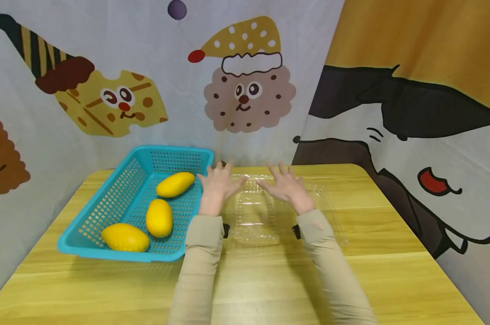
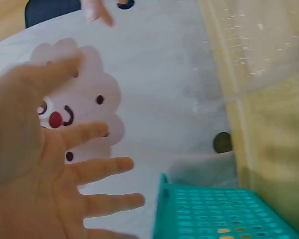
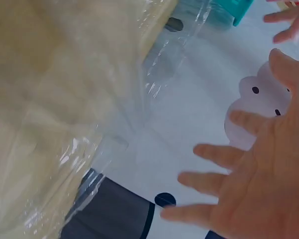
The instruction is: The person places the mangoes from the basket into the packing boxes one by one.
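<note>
Both hands are raised over a clear plastic clamshell box that lies opened out on the wooden table. My left hand has its fingers spread, between the box and the right rim of a blue basket. Fingers likewise spread, my right hand hovers above the box's right part. Neither hand holds anything; both wrist views show bare palms and straight fingers. Inside the basket lie three yellow mangoes: a far mango, a middle mango and a near mango.
The wooden table ends at the back against a hanging cloth printed with cartoon figures. Another cartoon-printed cloth slopes down along the table's right edge. The basket takes up the table's left side.
</note>
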`<state>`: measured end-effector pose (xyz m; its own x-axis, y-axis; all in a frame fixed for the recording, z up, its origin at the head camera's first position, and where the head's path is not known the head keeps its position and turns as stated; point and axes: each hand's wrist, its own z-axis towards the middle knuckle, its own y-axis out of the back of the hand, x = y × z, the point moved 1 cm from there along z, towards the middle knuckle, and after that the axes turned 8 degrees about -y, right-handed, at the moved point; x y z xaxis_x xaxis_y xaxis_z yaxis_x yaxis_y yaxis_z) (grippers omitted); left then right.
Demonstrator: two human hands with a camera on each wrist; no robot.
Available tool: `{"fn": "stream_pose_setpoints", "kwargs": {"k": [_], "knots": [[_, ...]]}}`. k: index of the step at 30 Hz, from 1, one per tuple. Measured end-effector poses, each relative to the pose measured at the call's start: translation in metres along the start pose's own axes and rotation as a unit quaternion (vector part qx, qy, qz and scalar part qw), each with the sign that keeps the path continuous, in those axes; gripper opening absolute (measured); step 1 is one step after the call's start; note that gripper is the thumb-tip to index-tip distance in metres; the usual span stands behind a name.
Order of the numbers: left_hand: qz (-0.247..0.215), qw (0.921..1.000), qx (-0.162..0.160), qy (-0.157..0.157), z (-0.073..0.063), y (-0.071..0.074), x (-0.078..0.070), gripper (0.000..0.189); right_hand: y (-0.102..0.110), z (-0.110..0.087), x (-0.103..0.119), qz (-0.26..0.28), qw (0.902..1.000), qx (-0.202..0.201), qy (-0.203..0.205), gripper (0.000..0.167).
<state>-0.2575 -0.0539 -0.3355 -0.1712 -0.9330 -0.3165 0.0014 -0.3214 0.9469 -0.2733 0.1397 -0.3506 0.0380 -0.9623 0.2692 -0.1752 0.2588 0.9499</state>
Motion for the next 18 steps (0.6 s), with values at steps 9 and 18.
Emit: {"fn": "stream_pose_setpoints", "kwargs": {"k": [9,18], "knots": [[-0.008,0.9998,-0.001,-0.016,0.004,0.043,0.006,0.049,-0.005,-0.006,-0.013,-0.023,0.9985,0.043,0.025,0.069],[-0.017,0.9966,0.080,-0.003,0.006,0.074,0.031,0.058,-0.015,-0.012,-0.022,-0.019,0.9961,0.086,-0.001,0.076]]}}
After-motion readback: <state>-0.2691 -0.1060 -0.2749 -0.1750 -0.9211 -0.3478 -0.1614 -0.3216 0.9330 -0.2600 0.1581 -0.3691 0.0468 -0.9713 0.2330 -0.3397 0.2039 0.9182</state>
